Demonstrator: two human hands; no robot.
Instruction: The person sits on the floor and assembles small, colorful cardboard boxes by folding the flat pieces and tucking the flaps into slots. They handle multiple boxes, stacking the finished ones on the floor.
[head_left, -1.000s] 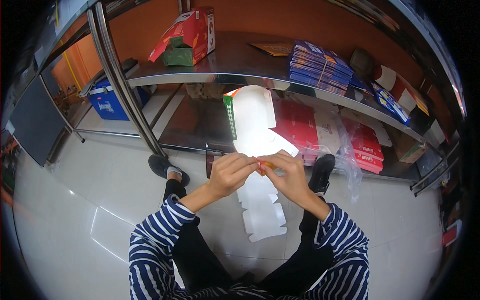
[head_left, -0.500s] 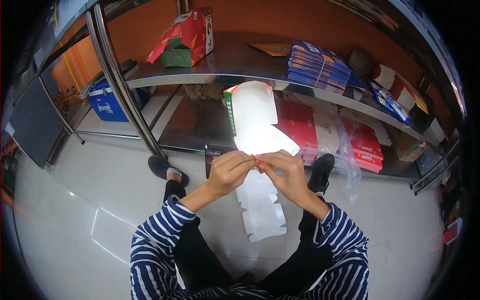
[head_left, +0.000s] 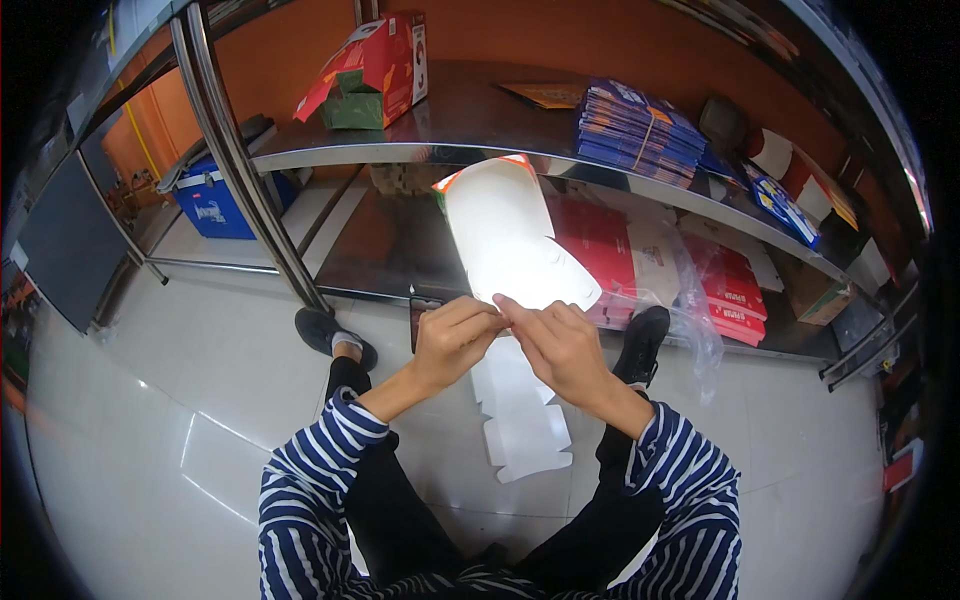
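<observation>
Both hands pinch the lower edge of a flat white carton blank (head_left: 510, 245), fingertips meeting at its middle: the left hand (head_left: 452, 340) closes thumb and fingers on it from the left, the right hand (head_left: 560, 345) does the same from the right, the two hands touching each other. The blank stands upright above the hands, its unprinted side toward the camera, a thin orange and green rim showing at its top. It is held over the person's lap, in front of the lower shelf (head_left: 390, 255). Below the hands a second white blank (head_left: 520, 425) lies flat on the floor (head_left: 200, 370) between the legs. The sleeves are blue-and-white striped; black shoes rest on the tiles on either side. Behind the held blank, red packs (head_left: 720, 275) lie on the lower shelf with clear plastic film (head_left: 700, 320) hanging over them. On the upper shelf (head_left: 480, 115) sit an open red box (head_left: 385, 65) and a stack of blue booklets (head_left: 635, 125). A blue crate (head_left: 215, 205) stands far left.
</observation>
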